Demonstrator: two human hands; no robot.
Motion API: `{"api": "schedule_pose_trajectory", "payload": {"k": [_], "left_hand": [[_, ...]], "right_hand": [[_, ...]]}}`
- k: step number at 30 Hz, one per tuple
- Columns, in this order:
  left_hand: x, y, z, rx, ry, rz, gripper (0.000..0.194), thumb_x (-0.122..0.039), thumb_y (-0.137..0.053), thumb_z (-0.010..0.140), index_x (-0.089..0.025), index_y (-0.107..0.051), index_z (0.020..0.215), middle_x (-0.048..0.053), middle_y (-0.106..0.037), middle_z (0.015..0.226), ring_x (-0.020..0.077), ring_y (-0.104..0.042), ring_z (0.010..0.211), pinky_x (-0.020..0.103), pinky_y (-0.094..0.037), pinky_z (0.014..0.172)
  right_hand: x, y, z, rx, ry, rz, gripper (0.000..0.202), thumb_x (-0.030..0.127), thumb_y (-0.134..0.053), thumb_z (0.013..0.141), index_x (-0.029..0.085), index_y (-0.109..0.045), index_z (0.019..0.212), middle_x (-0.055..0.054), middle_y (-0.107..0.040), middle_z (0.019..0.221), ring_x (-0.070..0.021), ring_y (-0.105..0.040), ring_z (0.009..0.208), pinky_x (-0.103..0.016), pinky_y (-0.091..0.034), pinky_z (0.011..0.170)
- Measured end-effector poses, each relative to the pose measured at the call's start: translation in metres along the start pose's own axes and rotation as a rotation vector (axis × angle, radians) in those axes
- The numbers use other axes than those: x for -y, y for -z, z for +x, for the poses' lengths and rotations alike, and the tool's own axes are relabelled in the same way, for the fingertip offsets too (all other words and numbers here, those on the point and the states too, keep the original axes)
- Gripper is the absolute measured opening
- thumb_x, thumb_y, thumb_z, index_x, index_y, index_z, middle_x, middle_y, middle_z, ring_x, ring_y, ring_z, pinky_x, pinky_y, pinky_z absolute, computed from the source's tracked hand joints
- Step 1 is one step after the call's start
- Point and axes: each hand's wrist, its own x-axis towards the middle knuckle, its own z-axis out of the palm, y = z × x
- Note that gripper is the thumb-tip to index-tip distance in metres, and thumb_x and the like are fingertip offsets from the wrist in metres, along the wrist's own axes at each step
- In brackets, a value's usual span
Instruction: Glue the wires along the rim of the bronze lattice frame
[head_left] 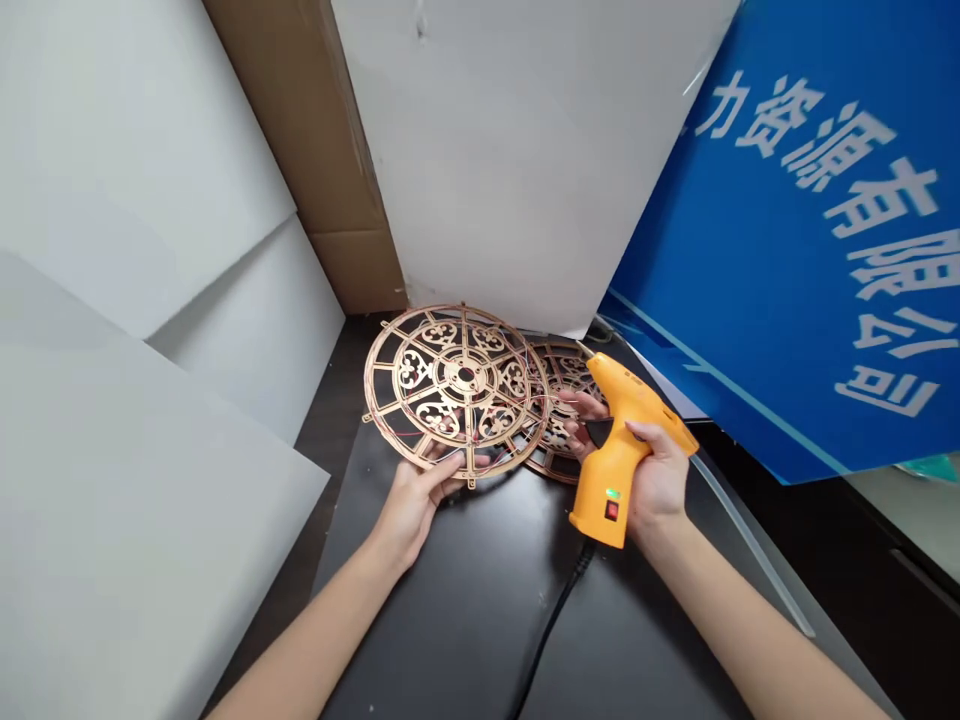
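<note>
A round wooden openwork wheel (465, 376) with thin wires on it is tilted over the dark table. My left hand (416, 500) pinches its lower rim, thumb on top. Closed round the grip of a yellow hot glue gun (619, 440), my right hand (658, 480) is to the right of the wheel. The gun's nozzle points up and left, and a green light shows above its red switch. Behind the gun lies a second round openwork piece (551, 460), partly covered by the first.
White panels (112, 450) stand at the left beside a brown cardboard strip (337, 200). A white board (525, 150) rises at the back. A blue sign (765, 270) leans at the right. The gun's black cable (551, 625) crosses the dark table (442, 620). A clear glue stick (754, 545) lies right.
</note>
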Motion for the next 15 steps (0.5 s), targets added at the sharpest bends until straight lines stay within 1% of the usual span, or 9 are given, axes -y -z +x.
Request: {"api": "schedule_pose_trajectory", "payload": {"k": [2,5,8,12,15], "left_hand": [[0.0,0.003,0.002,-0.004,0.002,-0.002,0.038,-0.028,-0.076,0.077,-0.014,-0.063,0.111,0.01,-0.075,0.106,0.0229,-0.072,0.097,0.024,-0.055,0.075],[-0.001,0.004,0.002,-0.011,-0.003,-0.008,0.044,-0.028,-0.077,0.076,-0.016,-0.062,0.115,0.01,-0.074,0.107,0.0229,-0.072,0.098,0.023,-0.055,0.075],[-0.001,0.003,0.001,-0.011,0.004,-0.011,0.047,-0.031,-0.079,0.073,-0.017,-0.062,0.115,0.011,-0.075,0.107,0.0255,-0.071,0.102,0.028,-0.056,0.081],[-0.001,0.002,0.0,-0.041,0.009,-0.016,0.054,-0.033,-0.084,0.067,-0.018,-0.063,0.115,0.01,-0.075,0.108,0.0277,-0.071,0.103,0.031,-0.056,0.085],[0.0,0.003,0.001,-0.056,0.017,-0.025,0.05,-0.033,-0.084,0.066,-0.019,-0.065,0.11,0.01,-0.074,0.109,0.0277,-0.071,0.103,0.032,-0.056,0.087]], "right_hand": [[0.001,0.0,0.001,0.016,0.06,-0.035,0.06,0.022,-0.056,0.066,0.02,-0.062,0.125,-0.007,-0.076,0.112,-0.0291,-0.071,0.094,-0.046,-0.059,0.081],[0.002,0.001,0.003,0.023,0.143,-0.062,0.06,0.023,-0.057,0.067,0.021,-0.063,0.126,-0.006,-0.075,0.115,-0.0289,-0.071,0.1,-0.044,-0.058,0.084],[0.001,0.003,0.006,0.026,0.185,-0.077,0.059,0.025,-0.058,0.067,0.02,-0.063,0.126,-0.007,-0.075,0.114,-0.0302,-0.07,0.102,-0.043,-0.058,0.084],[0.002,0.007,0.01,-0.026,0.21,-0.136,0.061,0.029,-0.063,0.064,0.019,-0.064,0.124,-0.008,-0.077,0.108,-0.0318,-0.073,0.093,-0.042,-0.06,0.075],[0.004,0.01,0.013,-0.069,0.248,-0.143,0.06,0.029,-0.066,0.063,0.019,-0.065,0.122,-0.006,-0.079,0.101,-0.0312,-0.073,0.086,-0.041,-0.06,0.07]]}}
